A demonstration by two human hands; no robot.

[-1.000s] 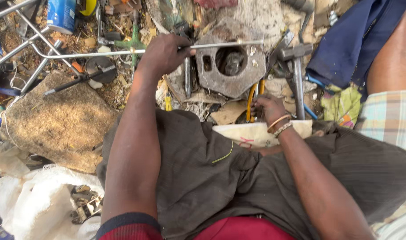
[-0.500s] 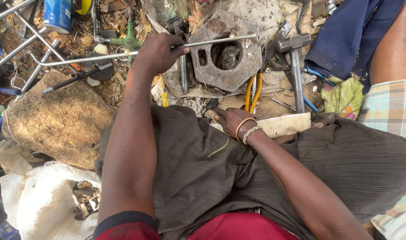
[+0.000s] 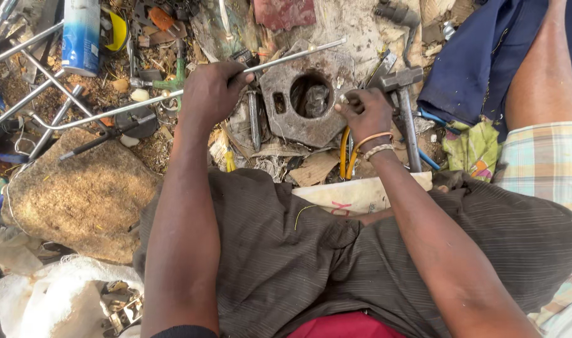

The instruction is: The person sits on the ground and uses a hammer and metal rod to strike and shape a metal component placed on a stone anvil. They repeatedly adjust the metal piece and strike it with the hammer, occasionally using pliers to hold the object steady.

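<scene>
Left hand (image 3: 212,94) closed around thin metal rod (image 3: 192,89) crossing above rusty holed plate (image 3: 308,100); right hand (image 3: 367,112) pinching plate's right edge, hammer (image 3: 403,106) just right, rock (image 3: 82,194) lower left.

Left hand (image 3: 212,91) around thin rod (image 3: 173,94), right hand (image 3: 364,112) on plate (image 3: 304,97).

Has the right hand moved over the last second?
Yes. The right hand went up from the lap to the metal plate's right edge.

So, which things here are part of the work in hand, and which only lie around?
In use:
left hand gripping thin metal rod
right hand at metal plate with round hole

Lying about:
hammer
blue spray can
large stone
</scene>
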